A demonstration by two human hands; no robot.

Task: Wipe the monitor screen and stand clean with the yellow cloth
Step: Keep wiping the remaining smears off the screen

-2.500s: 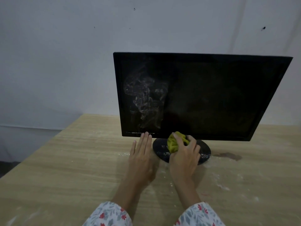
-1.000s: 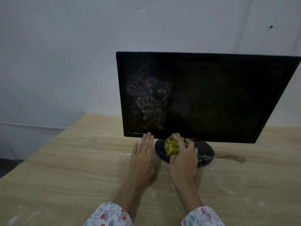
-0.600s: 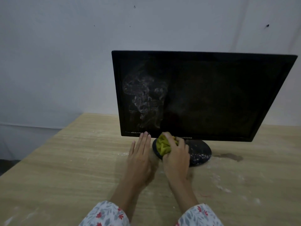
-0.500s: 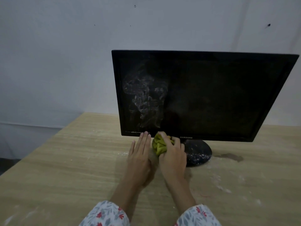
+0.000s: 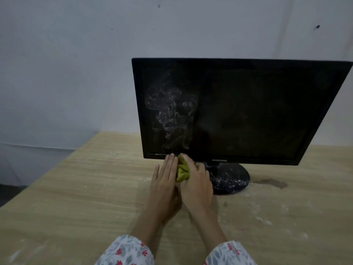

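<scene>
A black monitor (image 5: 248,111) stands on the wooden table, its screen marked with white smears on the left half. Its round black stand (image 5: 232,179) is speckled with white dust. My right hand (image 5: 195,185) grips the bunched yellow cloth (image 5: 182,172) at the stand's left edge, just under the monitor's lower bezel. My left hand (image 5: 165,180) lies flat on the table right beside the cloth, fingers straight and their tips reaching the bezel.
The wooden table (image 5: 76,197) carries white dust patches and a dark stain (image 5: 272,182) to the right of the stand. A plain grey wall (image 5: 66,64) rises close behind the monitor. The table's left edge drops off at the left.
My right hand has slid the yellow cloth leftward across the stand, from its middle to its left edge, up against my left hand. My left hand has stayed flat in place.
</scene>
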